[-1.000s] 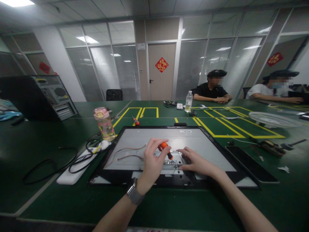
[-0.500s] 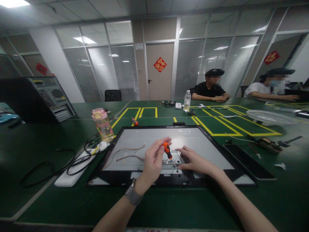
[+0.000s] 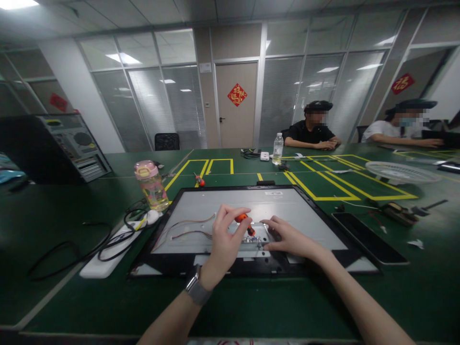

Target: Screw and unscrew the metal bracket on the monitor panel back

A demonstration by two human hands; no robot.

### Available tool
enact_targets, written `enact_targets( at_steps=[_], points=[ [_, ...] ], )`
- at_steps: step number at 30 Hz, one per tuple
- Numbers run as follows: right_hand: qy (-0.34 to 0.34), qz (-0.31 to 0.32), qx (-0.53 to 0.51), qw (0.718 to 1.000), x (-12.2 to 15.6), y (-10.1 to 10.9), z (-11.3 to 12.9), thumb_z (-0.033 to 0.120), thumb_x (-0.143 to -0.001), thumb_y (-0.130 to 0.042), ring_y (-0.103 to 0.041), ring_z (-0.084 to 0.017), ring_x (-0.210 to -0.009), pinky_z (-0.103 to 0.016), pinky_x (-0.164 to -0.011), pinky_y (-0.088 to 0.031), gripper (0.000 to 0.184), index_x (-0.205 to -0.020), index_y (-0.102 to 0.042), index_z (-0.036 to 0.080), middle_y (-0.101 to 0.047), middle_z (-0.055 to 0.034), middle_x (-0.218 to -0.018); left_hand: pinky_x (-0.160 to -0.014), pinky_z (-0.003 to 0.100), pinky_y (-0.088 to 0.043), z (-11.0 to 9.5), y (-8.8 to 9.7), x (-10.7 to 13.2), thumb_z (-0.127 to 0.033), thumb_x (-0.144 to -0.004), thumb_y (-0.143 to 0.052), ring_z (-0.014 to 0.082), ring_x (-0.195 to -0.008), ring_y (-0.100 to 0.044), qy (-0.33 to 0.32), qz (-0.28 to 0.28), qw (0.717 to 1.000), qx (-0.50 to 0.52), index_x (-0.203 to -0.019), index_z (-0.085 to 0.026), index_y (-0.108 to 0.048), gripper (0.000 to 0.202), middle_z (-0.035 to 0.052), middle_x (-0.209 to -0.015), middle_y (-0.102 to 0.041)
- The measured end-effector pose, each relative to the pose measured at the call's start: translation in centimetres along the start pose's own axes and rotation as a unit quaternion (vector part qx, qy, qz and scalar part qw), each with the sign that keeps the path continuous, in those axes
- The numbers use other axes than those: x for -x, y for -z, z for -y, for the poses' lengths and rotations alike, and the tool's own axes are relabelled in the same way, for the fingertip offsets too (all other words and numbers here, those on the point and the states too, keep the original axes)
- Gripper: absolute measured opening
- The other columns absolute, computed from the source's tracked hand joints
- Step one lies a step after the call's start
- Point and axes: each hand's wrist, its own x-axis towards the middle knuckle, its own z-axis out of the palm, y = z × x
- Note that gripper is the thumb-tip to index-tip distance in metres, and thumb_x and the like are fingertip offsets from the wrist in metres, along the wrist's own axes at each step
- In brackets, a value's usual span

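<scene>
A flat display panel (image 3: 194, 206) with a black frame lies back side up on the green table. My left hand (image 3: 226, 239), with a watch on its wrist, grips the orange and black handle of a screwdriver (image 3: 247, 224). The screwdriver tilts down toward a small metal bracket or board (image 3: 251, 240) near the panel's lower middle; its tip is too small to make out. My right hand (image 3: 287, 235) rests beside that part, thumb and fingers apart around its right side, fingertips touching the panel. Thin wires (image 3: 190, 234) run over the panel to the left of my hands.
Left stand a pink-lidded bottle (image 3: 153, 187), a white power strip (image 3: 108, 256) with black cables, and a computer case (image 3: 57, 148). A second screwdriver (image 3: 200, 180) lies behind the panel. A black phone-like slab (image 3: 368, 237) lies right. Two people sit across the table.
The fingers of my left hand have shifted on the screwdriver handle, which now leans further left and sits slightly lower. My right hand has stayed in place.
</scene>
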Motion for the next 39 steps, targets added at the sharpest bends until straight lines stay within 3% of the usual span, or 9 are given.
enact_targets(
  at_steps=[5,8,12,18,26,31,36,39],
  points=[
    [0.0,0.003,0.001,1.0,-0.04,0.02,0.06,0.039,-0.077,-0.074,-0.056,-0.025,-0.096,-0.036,-0.086,-0.047,0.066,-0.136,-0.052,0.018,-0.054,-0.0081,-0.107,-0.088,0.032,-0.048,-0.38,0.26,0.1,-0.023,-0.1,-0.041,0.0191,-0.103,-0.06,-0.01,0.025,1.0,0.012,-0.113,-0.022,-0.067,0.029,0.0077,-0.109,-0.064],
    [0.0,0.001,0.003,1.0,-0.02,0.08,0.16,0.039,-0.077,-0.075,-0.056,-0.026,-0.097,-0.036,-0.087,-0.047,0.066,-0.135,-0.052,0.02,-0.054,-0.0077,-0.108,-0.083,0.031,-0.049,-0.48,0.19,-0.05,-0.021,-0.097,-0.049,0.018,-0.093,-0.062,-0.019,0.025,0.999,0.012,-0.107,-0.022,-0.069,0.023,0.0061,-0.099,-0.066],
    [-0.002,0.002,-0.002,1.0,0.01,0.14,0.21,0.039,-0.077,-0.076,-0.056,-0.026,-0.099,-0.036,-0.088,-0.047,0.063,-0.133,-0.054,0.023,-0.054,-0.0072,-0.109,-0.072,0.029,-0.049,-0.34,0.16,-0.16,-0.026,-0.089,-0.063,0.0157,-0.077,-0.058,-0.02,-0.015,0.999,-0.021,-0.096,-0.023,-0.073,0.013,0.0022,-0.082,-0.059],
    [-0.008,0.003,-0.002,1.0,0.11,0.21,0.39,0.038,-0.076,-0.076,-0.056,-0.027,-0.099,-0.036,-0.088,-0.047,0.067,-0.135,-0.053,0.019,-0.055,-0.0086,-0.109,-0.083,0.031,-0.048,-0.33,0.21,0.19,-0.021,-0.099,-0.04,0.0178,-0.093,-0.058,0.006,0.022,1.0,-0.01,-0.12,-0.021,-0.064,0.031,0.0067,-0.102,-0.06],
    [-0.006,-0.001,-0.001,1.0,0.1,0.16,0.24,0.041,-0.076,-0.076,-0.056,-0.027,-0.1,-0.036,-0.088,-0.047,0.067,-0.135,-0.053,0.02,-0.055,-0.0083,-0.11,-0.078,0.028,-0.047,-0.08,0.04,0.05,-0.026,-0.091,-0.059,0.0157,-0.081,-0.056,0.026,-0.028,0.998,-0.05,-0.095,-0.02,-0.069,0.012,0.0019,-0.087,-0.053],
    [-0.008,0.004,-0.004,1.0,0.23,0.32,0.53,0.039,-0.077,-0.075,-0.056,-0.026,-0.099,-0.036,-0.089,-0.047,0.065,-0.135,-0.052,0.022,-0.055,-0.0075,-0.109,-0.085,0.03,-0.047,-0.38,0.26,0.05,-0.021,-0.099,-0.04,0.0187,-0.1,-0.058,0.021,0.003,1.0,-0.004,-0.113,-0.021,-0.067,0.03,0.0073,-0.107,-0.058],
    [-0.002,-0.001,-0.003,1.0,0.17,0.16,0.23,0.039,-0.077,-0.076,-0.056,-0.026,-0.099,-0.036,-0.088,-0.048,0.065,-0.135,-0.053,0.023,-0.054,-0.0067,-0.108,-0.074,0.028,-0.048,-0.24,0.08,0.04,-0.027,-0.091,-0.06,0.0156,-0.077,-0.056,-0.007,-0.004,1.0,-0.011,-0.103,-0.023,-0.072,0.017,0.0018,-0.083,-0.056],
    [0.0,-0.002,-0.001,1.0,0.07,0.05,0.01,0.04,-0.076,-0.076,-0.057,-0.025,-0.099,-0.035,-0.088,-0.048,0.066,-0.135,-0.052,0.023,-0.054,-0.007,-0.109,-0.075,0.028,-0.048,-0.16,0.13,0.16,-0.029,-0.093,-0.057,0.0158,-0.08,-0.055,0.004,-0.011,1.0,-0.02,-0.101,-0.024,-0.073,0.019,0.003,-0.088,-0.053]
  ],
)
